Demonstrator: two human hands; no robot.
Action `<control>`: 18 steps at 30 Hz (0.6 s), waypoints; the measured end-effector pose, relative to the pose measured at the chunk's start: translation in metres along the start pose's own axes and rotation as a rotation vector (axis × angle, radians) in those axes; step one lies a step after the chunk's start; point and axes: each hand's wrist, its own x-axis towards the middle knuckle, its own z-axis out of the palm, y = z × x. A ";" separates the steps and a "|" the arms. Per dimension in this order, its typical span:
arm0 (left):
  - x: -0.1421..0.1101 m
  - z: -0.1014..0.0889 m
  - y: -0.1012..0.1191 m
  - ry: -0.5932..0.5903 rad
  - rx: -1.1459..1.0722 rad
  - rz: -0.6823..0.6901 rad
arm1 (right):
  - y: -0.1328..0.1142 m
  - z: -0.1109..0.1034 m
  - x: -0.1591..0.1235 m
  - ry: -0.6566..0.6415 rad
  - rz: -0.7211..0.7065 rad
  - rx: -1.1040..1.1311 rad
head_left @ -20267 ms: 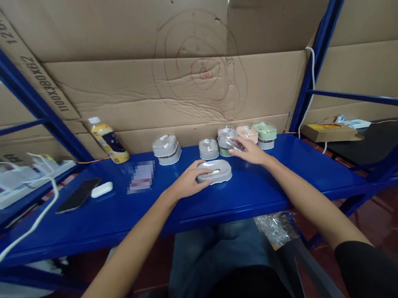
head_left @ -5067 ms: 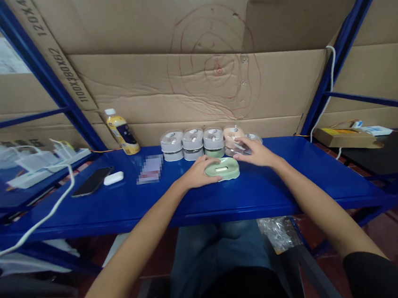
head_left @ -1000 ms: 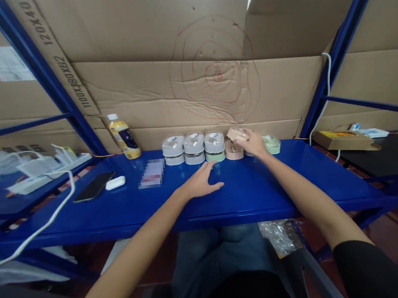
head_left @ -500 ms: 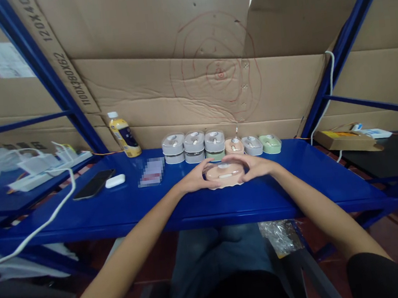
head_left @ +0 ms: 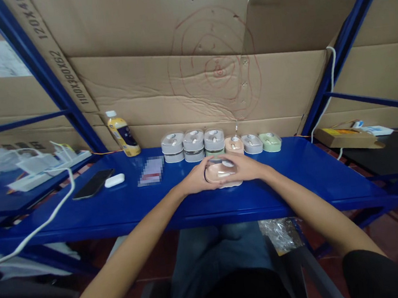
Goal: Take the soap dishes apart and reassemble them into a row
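Note:
A small pink box (head_left: 218, 172) with a clear lid lies between my hands above the blue table, its left side showing a dark curved edge. My left hand (head_left: 197, 177) is curled around its left side. My right hand (head_left: 246, 166) wraps over the right side and hides part of it. Under my right hand, a pale pink edge (head_left: 231, 184) shows close to the tabletop; whether it belongs to the same box I cannot tell. Just behind my hands stands a row of similar boxes, including a grey one (head_left: 214, 139), a pink one (head_left: 234, 145) and a green one (head_left: 270, 142).
The blue table (head_left: 148, 206) backs onto a cardboard wall (head_left: 135, 80). On the left are a yellow bottle (head_left: 123, 134), a black phone (head_left: 93, 184), a white earbud case (head_left: 114, 180) and a power strip (head_left: 50, 172) with cables. An opened carton (head_left: 347, 139) sits at the right.
My right hand has moved left and closed further over the pink box. The box has shifted left and turned or tilted between my hands. The row of boxes stays in place.

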 end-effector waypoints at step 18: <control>-0.001 -0.045 -0.014 0.270 0.220 -0.070 | 0.049 -0.043 -0.023 0.315 0.338 0.095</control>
